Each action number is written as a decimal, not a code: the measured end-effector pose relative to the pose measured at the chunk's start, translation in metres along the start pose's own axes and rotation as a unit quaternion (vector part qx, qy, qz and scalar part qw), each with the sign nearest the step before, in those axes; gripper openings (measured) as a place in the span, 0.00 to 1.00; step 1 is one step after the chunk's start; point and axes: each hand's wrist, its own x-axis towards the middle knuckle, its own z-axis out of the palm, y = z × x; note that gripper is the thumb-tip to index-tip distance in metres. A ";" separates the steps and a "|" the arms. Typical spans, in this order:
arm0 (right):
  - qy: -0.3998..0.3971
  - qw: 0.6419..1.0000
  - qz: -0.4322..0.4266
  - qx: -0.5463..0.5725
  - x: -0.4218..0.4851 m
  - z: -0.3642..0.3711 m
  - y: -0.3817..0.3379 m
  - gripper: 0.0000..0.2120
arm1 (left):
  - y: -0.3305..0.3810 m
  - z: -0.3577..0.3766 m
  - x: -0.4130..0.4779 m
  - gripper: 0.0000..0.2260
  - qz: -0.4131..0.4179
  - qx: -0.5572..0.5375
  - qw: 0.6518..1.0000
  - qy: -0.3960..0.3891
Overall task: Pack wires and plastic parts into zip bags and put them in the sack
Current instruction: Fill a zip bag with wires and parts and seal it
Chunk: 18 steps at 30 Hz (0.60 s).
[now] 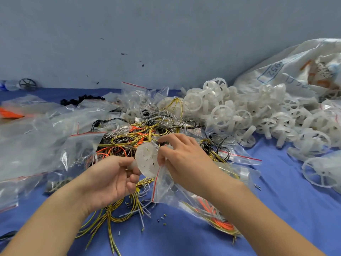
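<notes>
Blue cloth (287, 209), left hand (112, 179) gripping white plastic wheel (147, 159), right hand (184, 157) pinching open zip bag (171, 193) of wires (219, 221)

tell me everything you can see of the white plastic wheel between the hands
The white plastic wheel is a milky, translucent disc with spoke-like cutouts and a short stub on its left. It is held over the wire pile, face tilted toward the camera. The left hand pinches the stub. Its right edge meets the mouth of a clear zip bag gripped by the right hand; most of it is outside.
</notes>
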 end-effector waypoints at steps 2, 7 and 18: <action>0.006 1.000 0.005 0.022 0.001 -0.003 0.002 0.07 | -0.002 0.001 0.000 0.11 -0.009 0.009 1.000 -0.011; 0.027 0.994 0.013 0.109 -0.001 -0.010 0.005 0.09 | -0.005 0.006 0.000 0.13 -0.013 0.035 0.998 -0.048; 0.027 0.974 0.032 0.223 -0.005 -0.025 0.002 0.14 | 0.002 0.020 -0.014 0.14 0.060 0.293 0.944 -0.136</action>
